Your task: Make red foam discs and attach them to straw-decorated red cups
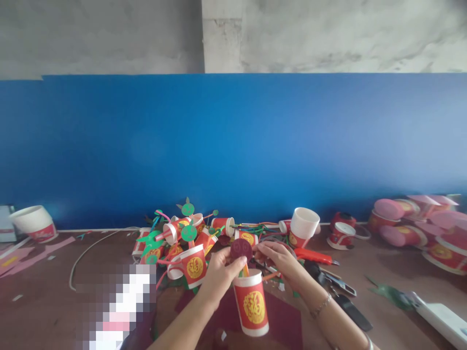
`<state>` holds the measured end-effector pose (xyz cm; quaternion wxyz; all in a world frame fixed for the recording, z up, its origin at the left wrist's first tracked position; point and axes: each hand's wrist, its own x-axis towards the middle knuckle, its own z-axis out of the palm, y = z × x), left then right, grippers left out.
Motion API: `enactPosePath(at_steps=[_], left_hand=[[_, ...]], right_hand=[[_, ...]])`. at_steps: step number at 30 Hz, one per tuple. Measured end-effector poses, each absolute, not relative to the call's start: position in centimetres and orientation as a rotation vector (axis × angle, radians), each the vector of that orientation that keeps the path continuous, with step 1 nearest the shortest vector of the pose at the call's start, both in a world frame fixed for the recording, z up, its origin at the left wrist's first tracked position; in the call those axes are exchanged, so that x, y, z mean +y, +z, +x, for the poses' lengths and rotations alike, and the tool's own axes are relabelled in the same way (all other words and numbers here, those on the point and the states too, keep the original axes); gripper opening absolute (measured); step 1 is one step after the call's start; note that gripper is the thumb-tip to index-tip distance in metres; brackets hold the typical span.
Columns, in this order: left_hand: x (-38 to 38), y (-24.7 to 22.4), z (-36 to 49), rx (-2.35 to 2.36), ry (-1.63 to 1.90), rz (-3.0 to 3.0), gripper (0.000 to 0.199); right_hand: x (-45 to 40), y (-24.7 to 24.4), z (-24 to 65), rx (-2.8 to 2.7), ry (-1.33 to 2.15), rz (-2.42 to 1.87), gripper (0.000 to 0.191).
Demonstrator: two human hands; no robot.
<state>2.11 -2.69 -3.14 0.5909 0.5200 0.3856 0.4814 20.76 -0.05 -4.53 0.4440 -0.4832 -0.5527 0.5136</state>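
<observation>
My left hand pinches a dark maroon paper disc with faint face-like markings. Below the disc, a red and white paper cup with a round gold emblem leans slightly, with an orange strip rising from its mouth towards the disc. My right hand is at the disc's right edge, its fingertips pressed together; what they grip is too small to make out. Another orange strip sticks out from the cup's right side. A maroon paper sheet lies beneath the cup.
Several cup figures with green paper heads are heaped at the left. White stacked cups, an orange utility knife and scissors lie to the right. Pink-topped cups crowd the far right, near a glue gun. A blue panel stands behind.
</observation>
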Motion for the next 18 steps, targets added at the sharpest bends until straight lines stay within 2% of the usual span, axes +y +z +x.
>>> enactPosePath(at_steps=[6,12,18], left_hand=[[-2.0,-2.8,1.4,0.926,1.251,1.152,0.032],[-1.5,-3.6,1.6,0.953,1.299,1.042,0.032],[-1.1,-3.8,2.3,0.912,1.342,0.859,0.040]], right_hand=[[0.4,-4.0,19.9,-1.399,1.359,-1.138,0.054],[-1.1,-2.7,18.7,-1.557,1.201,-1.063,0.044],[-1.7,-3.7,18.9,-1.126,1.225,-1.131,0.052]])
